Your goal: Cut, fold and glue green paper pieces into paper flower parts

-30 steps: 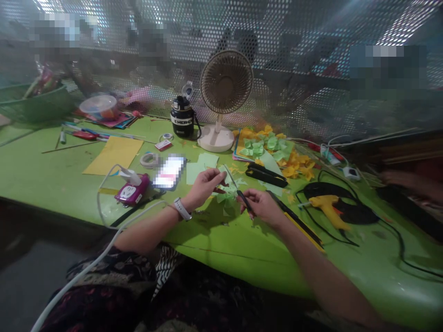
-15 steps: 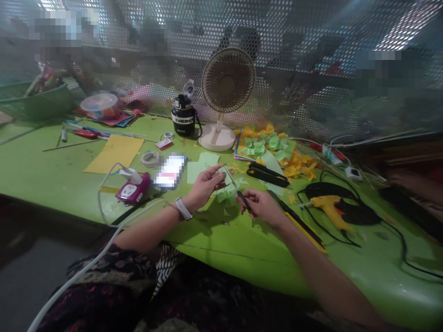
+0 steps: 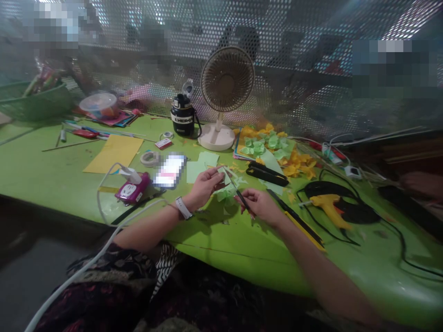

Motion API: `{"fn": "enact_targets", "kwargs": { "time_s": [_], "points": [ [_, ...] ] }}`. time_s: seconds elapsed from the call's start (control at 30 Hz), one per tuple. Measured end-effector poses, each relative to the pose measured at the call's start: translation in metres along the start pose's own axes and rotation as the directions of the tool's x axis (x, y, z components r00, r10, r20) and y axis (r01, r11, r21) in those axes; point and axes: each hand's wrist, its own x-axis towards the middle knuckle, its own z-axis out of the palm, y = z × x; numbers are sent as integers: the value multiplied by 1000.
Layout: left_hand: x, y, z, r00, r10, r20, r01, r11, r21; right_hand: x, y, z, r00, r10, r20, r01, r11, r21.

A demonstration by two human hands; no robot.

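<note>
My left hand (image 3: 206, 185), with a pale watch band at the wrist, pinches a small piece of light green paper (image 3: 225, 176). In my right hand (image 3: 259, 203) is a pair of dark-handled scissors (image 3: 243, 200). The thin blades point up and left and meet the paper; whether they are closed on it I cannot tell. Under the two hands lie light green paper cut-outs (image 3: 226, 196) and small scraps. Just beyond my left hand rest flat light green sheets (image 3: 195, 171).
A black stapler (image 3: 266, 174), a box cutter (image 3: 304, 230) and a yellow glue gun (image 3: 327, 207) lie to the right. Yellow paper flowers (image 3: 301, 163) and a fan (image 3: 216, 138) stand behind. On the left are a phone (image 3: 170, 170), a purple power adapter (image 3: 131, 189) and its cable.
The scissor blades sit at a slightly different angle at the paper, with the strip beside them swung slightly right. Both hands stay almost in place.
</note>
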Motion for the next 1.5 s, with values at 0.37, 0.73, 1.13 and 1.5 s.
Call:
{"fn": "enact_targets", "kwargs": {
  "time_s": [0.37,0.73,1.13,1.5],
  "points": [
    [7,5,-5,995,-46,-92,45,999,-16,3,-9,-24,994,-94,-60,101,988,113],
    [12,11,-10,991,-6,-134,22,992,122,13,2,-41,934,-132,-333,-207,559,-803],
    [18,6,-24,984,148,95,-157,499,852,10,-3,-47,940,-101,-326,-250,447,-859],
    [6,12,-11,908,373,192,-334,365,869,14,9,5,996,82,-33,-87,975,-205]
  ]
}}
